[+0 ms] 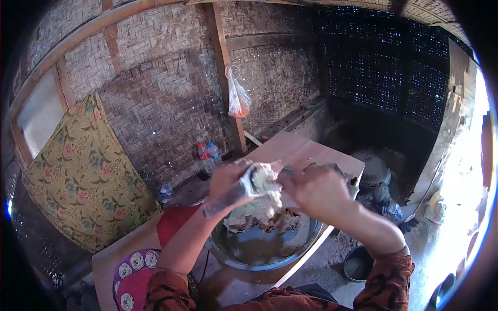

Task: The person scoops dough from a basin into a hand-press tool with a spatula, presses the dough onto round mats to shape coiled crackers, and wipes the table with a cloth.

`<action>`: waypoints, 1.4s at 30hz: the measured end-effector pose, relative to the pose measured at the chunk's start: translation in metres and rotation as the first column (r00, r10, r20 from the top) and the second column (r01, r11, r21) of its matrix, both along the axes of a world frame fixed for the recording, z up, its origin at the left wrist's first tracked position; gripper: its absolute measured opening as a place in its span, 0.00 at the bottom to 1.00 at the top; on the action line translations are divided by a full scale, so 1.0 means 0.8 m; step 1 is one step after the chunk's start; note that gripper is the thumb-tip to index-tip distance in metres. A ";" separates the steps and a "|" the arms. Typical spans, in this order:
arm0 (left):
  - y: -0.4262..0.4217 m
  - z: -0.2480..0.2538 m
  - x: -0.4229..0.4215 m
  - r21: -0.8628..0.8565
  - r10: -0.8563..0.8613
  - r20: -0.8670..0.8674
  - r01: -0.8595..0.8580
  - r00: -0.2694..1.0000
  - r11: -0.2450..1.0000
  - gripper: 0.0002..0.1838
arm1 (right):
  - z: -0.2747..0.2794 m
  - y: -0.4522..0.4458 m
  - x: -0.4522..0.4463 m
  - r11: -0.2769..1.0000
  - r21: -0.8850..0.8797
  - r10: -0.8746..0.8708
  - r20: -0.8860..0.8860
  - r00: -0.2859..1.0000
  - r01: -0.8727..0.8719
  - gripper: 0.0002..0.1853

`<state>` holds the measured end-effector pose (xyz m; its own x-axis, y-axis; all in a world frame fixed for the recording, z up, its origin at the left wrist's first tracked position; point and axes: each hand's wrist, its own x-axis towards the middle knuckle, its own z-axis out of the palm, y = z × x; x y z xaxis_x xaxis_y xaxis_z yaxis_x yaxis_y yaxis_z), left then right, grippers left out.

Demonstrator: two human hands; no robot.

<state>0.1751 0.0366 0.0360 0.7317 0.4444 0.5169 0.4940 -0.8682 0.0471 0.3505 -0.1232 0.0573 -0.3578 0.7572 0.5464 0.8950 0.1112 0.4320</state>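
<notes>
My left hand (pixel 226 176) is closed around a greyish metal tube (pixel 226 201), which is tilted with its open end up and to the right. Pale, sticky dough (pixel 267 179) fills and overhangs that end. Just right of it, my right hand (pixel 319 189) has its fingers curled at the dough, on something too blurred to make out. Both hands are above a wide metal basin (pixel 259 266). More pale dough mass (pixel 264 223) lies at the far side inside the basin, whose bottom has a wet-looking film.
The basin stands on a wooden table (pixel 290 147). At the left are a pink round tray (pixel 136 287) with coiled pale strands and a red cloth or cover (pixel 174 223). Two bottles (pixel 208 155) stand by the wall. A dark bucket (pixel 358 264) is on the floor at right.
</notes>
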 end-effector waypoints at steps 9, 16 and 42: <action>0.051 -0.037 -0.034 0.169 0.048 0.097 -0.064 0.994 0.984 0.17 | 0.007 -0.063 0.022 0.997 -0.053 -0.065 -0.017 0.998 0.064 0.16; 0.019 -0.030 -0.014 0.137 -0.027 0.137 0.008 0.990 0.991 0.19 | 0.013 -0.041 0.012 1.000 -0.011 -0.025 0.029 0.999 0.025 0.16; 0.066 -0.017 0.012 0.013 0.010 0.172 -0.012 0.985 1.000 0.15 | -0.184 0.070 0.043 0.888 0.127 0.170 -0.984 0.059 -0.441 0.15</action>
